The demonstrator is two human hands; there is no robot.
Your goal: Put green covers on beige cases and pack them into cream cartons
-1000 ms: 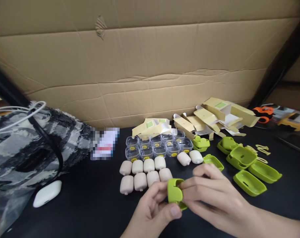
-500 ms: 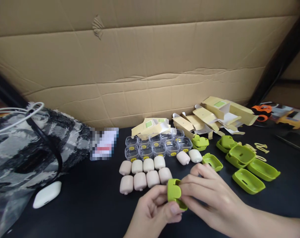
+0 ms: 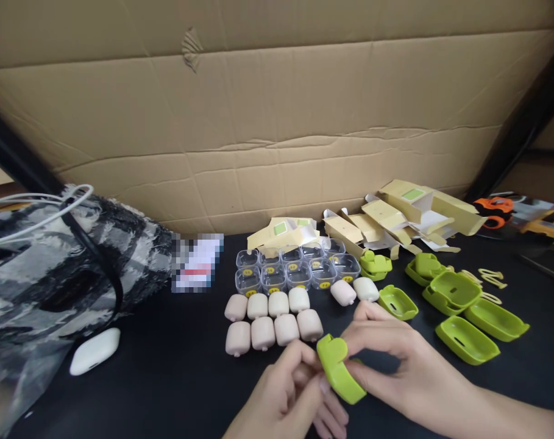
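Note:
Between both hands is a small green plastic shell [image 3: 343, 375] with rounded tabs at its upper end, held tilted over the black table. My left hand [image 3: 288, 393] grips its left side, thumb and index finger at the edge and the other fingers curled below. From the right, my right hand [image 3: 407, 360] pinches the shell's upper right part; its fingertips are partly hidden behind it. Just beyond the hands lie two rows of small pink and cream rounded blocks [image 3: 262, 332]. An open green shell [image 3: 398, 303] rests behind my right hand.
Clear plastic cups [image 3: 273, 278] with yellow stickers stand in rows behind the blocks. Several green shells [image 3: 467, 341] and pale loops [image 3: 492, 277] lie at right. Opened cartons [image 3: 386, 213] are piled along the cardboard wall [image 3: 277, 110]. A white case [image 3: 95, 350] and a patterned bag [image 3: 116, 262] are at left.
The green shell has turned in my hands, its lower end now swinging out to the right. My right fingers have shifted to a pinch, and the view has moved slightly left.

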